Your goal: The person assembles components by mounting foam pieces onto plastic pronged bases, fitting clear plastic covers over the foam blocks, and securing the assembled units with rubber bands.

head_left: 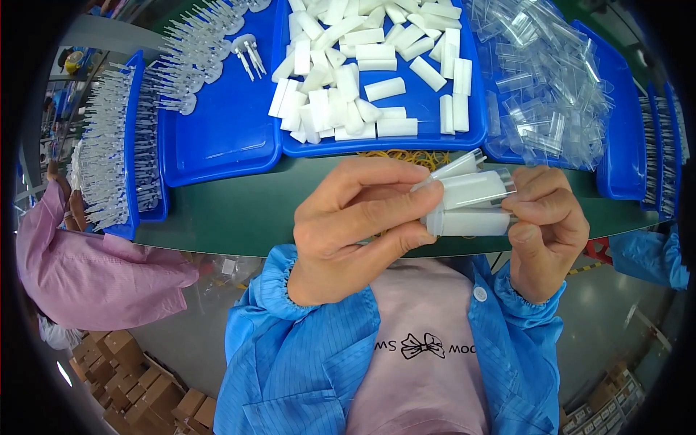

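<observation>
In front of my chest, my left hand point(355, 221) grips a white plastic piece with clear-sleeved white foam tubes point(473, 190) pointing right. Three of the tubes show, one above another; their roots are hidden behind my left fingers. My right hand point(547, 228) is closed, with thumb and fingertips pinching at the right end of the lower tube. Beyond my hands, white foam pieces point(384, 89) lie heaped in a blue tray point(319, 150). Loose clear plastic sleeves point(544, 87) are piled in the tray section to the right.
White pronged plastic pieces point(185, 54) line the left blue tray point(217, 148). More stand in an upright blue tray point(133, 145) at far left. Yellow rubber bands point(413, 156) lie on the green table point(239, 217). A person in a pink sleeve point(101, 268) is at left; cardboard boxes point(130, 373) sit below.
</observation>
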`<state>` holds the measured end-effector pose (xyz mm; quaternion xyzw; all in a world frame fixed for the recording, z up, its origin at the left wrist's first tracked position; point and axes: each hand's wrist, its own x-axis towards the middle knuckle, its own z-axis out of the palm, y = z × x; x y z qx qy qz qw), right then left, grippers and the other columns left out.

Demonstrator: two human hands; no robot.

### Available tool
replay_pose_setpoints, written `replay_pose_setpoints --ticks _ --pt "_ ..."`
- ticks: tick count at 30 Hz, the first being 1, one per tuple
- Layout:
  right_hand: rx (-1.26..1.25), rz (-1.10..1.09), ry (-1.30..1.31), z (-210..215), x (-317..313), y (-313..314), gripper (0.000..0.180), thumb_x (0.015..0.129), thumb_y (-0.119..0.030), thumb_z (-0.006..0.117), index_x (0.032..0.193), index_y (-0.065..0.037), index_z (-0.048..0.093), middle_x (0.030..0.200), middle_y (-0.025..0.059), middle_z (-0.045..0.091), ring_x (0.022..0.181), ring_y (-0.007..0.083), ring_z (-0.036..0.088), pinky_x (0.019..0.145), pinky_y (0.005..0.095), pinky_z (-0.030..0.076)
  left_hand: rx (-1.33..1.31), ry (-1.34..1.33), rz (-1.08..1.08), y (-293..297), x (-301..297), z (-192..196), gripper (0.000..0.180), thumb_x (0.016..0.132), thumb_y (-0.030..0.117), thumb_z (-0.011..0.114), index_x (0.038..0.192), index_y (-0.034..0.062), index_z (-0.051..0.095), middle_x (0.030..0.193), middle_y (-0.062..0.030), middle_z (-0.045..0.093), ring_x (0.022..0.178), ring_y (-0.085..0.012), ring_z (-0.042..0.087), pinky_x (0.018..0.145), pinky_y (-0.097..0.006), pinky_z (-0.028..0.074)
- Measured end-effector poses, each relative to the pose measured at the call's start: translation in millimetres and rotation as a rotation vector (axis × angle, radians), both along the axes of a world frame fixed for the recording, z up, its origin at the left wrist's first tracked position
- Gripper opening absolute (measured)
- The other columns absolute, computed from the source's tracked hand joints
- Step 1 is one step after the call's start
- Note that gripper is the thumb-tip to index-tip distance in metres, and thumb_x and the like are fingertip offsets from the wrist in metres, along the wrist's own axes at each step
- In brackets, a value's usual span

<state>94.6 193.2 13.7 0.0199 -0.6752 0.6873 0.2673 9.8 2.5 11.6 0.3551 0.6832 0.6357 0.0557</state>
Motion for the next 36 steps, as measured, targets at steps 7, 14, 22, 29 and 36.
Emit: replay_pose_setpoints --ticks 7,14,22,29,36 --pt "0.021 -0.025 -0.009 -2.6 1.2 1.0 0.017 0.072 -0.006 0.073 0.085 0.001 0.064 0.084 0.011 0.058 0.074 0.0173 0.051 0.07 0.031 0.042 -0.011 0.039 0.007 2.7 3.8 3.0 0.041 0.061 0.002 0.079 0.1 0.0018 0.067 0.107 -0.0145 0.056 0.092 -0.0212 0.06 0.08 -0.029 0.053" --pt "0.1 -0.035 0.036 3.0 -1.7 -3.0 0.019 0.068 -0.003 0.074 0.085 -0.002 0.067 0.084 0.0101 0.057 0.074 0.0181 0.052 0.065 0.0312 0.043 -0.01 0.137 0.003 0.6 -3.8 -6.6 0.047 0.062 0.0 0.077 0.107 0.0011 0.064 0.11 -0.0159 0.055 0.092 -0.023 0.06 0.078 -0.03 0.053" --pt "0.705 -0.007 0.053 22.4 -17.9 -25.2 0.032 0.057 -0.011 0.079 0.088 -0.014 0.07 0.085 0.0041 0.048 0.073 0.0187 0.042 0.063 0.0334 0.035 -0.211 0.19 0.016 17.5 -3.9 -9.8 0.074 0.057 0.002 0.074 0.127 0.0046 0.049 0.113 -0.0153 0.055 0.095 -0.0293 0.057 0.078 -0.036 0.048" --pt "0.668 -0.087 0.046 25.5 -20.3 -19.9 0.03 0.062 -0.006 0.074 0.091 -0.008 0.066 0.091 0.0097 0.054 0.081 0.022 0.051 0.07 0.0321 0.042 0.051 -0.278 0.028 10.2 -7.4 -16.9 0.063 0.064 -0.001 0.072 0.122 0.0073 0.049 0.094 -0.0063 0.054 0.082 -0.0138 0.054 0.071 -0.024 0.044" --pt "0.76 -0.286 -0.202 10.0 -11.3 5.0 0.025 0.066 0.004 0.068 0.089 0.0 0.061 0.094 0.0129 0.059 0.085 0.0245 0.057 0.073 0.0315 0.045 0.278 -0.667 0.093 -11.7 -15.4 -16.8 0.047 0.071 -0.002 0.068 0.115 -0.0005 0.051 0.078 -0.0034 0.059 0.069 -0.0077 0.054 0.062 -0.021 0.044"
